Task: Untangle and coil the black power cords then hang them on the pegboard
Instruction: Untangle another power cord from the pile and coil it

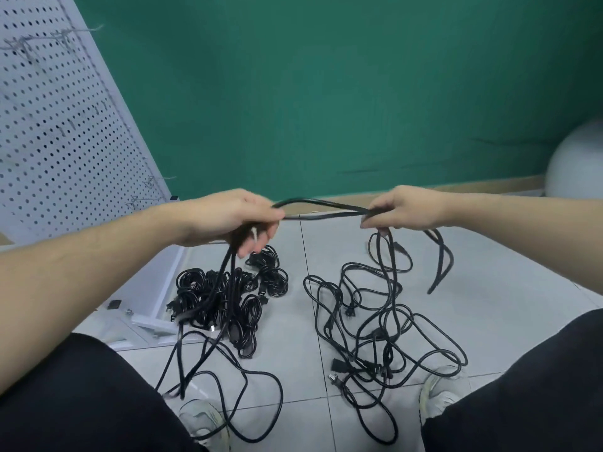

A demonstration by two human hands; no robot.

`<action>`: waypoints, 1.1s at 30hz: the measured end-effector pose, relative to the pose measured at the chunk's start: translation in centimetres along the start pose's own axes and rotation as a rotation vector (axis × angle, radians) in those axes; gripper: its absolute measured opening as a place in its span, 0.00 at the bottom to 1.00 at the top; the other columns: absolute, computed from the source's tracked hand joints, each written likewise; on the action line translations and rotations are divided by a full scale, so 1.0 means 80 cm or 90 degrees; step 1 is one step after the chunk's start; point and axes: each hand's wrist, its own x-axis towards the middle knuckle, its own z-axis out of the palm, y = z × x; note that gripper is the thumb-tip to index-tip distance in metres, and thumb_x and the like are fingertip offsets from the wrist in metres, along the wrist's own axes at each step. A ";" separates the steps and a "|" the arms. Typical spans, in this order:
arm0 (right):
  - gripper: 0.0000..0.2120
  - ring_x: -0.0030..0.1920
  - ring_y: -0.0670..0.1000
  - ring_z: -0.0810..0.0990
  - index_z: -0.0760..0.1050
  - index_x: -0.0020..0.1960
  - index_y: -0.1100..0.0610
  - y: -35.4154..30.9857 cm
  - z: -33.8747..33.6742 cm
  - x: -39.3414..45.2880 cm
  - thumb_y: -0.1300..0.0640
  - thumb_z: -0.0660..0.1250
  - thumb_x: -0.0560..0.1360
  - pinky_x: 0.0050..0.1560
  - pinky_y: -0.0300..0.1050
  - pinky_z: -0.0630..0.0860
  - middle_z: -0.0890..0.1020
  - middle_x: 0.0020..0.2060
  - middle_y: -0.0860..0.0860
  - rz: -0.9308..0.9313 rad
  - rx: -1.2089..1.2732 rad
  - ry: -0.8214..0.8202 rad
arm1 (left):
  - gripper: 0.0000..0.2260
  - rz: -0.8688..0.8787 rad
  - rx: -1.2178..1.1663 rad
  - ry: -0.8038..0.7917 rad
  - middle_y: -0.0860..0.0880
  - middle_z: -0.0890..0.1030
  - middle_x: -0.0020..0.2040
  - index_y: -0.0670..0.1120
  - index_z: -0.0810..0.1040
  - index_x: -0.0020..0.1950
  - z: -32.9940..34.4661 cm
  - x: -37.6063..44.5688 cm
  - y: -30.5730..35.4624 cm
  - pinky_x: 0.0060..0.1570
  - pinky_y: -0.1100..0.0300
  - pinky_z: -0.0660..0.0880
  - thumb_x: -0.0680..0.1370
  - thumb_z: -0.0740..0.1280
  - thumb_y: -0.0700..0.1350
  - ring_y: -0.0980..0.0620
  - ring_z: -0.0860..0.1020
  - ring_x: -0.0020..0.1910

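Knees [81,396] apart, both hands' grip on cord [321,212], floor between

We see black power cords [385,324] with a smooth, rubbery skin that shines a little. The pegboard [65,125] looks like white painted metal, full of small holes, with thin wire hooks [26,47]. The floor [303,321] is pale smooth tile with a soft shine. The green wall [326,93] looks like matt cloth with creases. The grey ball [577,164] looks smooth and matt.
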 end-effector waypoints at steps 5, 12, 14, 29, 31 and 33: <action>0.11 0.30 0.43 0.72 0.83 0.53 0.49 -0.029 0.007 0.005 0.44 0.68 0.79 0.35 0.37 0.69 0.81 0.34 0.47 -0.058 -0.067 0.042 | 0.08 -0.121 0.083 -0.142 0.42 0.84 0.42 0.45 0.75 0.63 0.009 -0.002 -0.012 0.48 0.52 0.77 0.84 0.63 0.43 0.45 0.82 0.39; 0.09 0.38 0.45 0.74 0.83 0.57 0.50 -0.078 0.028 0.010 0.52 0.68 0.79 0.38 0.32 0.69 0.83 0.41 0.48 -0.169 -0.160 0.015 | 0.12 -0.088 -0.083 -0.067 0.50 0.70 0.35 0.45 0.73 0.54 0.066 0.034 0.014 0.32 0.58 0.70 0.84 0.63 0.54 0.52 0.69 0.29; 0.09 0.38 0.46 0.74 0.82 0.56 0.48 -0.078 0.025 0.010 0.50 0.72 0.76 0.42 0.34 0.71 0.83 0.42 0.48 -0.157 -0.088 0.003 | 0.12 -0.051 -0.025 -0.005 0.54 0.67 0.32 0.49 0.69 0.47 0.068 0.037 0.016 0.28 0.62 0.62 0.85 0.61 0.54 0.55 0.61 0.26; 0.09 0.55 0.48 0.85 0.83 0.58 0.52 -0.022 -0.027 -0.019 0.59 0.67 0.81 0.67 0.52 0.76 0.87 0.51 0.47 -0.005 0.189 -0.038 | 0.09 -0.068 0.153 0.100 0.51 0.68 0.29 0.46 0.79 0.52 0.020 0.021 0.003 0.25 0.60 0.60 0.84 0.63 0.50 0.53 0.62 0.25; 0.08 0.55 0.50 0.85 0.84 0.56 0.53 -0.014 -0.034 -0.027 0.59 0.68 0.80 0.68 0.56 0.74 0.88 0.48 0.50 -0.004 0.188 -0.048 | 0.09 -0.071 0.116 0.117 0.52 0.67 0.29 0.47 0.80 0.52 0.014 0.018 -0.002 0.25 0.61 0.59 0.84 0.63 0.49 0.53 0.61 0.25; 0.09 0.46 0.50 0.84 0.85 0.46 0.55 -0.019 -0.033 -0.033 0.54 0.68 0.77 0.67 0.56 0.74 0.87 0.40 0.53 -0.016 0.170 -0.084 | 0.09 -0.059 0.063 0.141 0.52 0.65 0.30 0.46 0.79 0.50 0.009 0.017 -0.004 0.25 0.63 0.58 0.85 0.63 0.49 0.53 0.59 0.25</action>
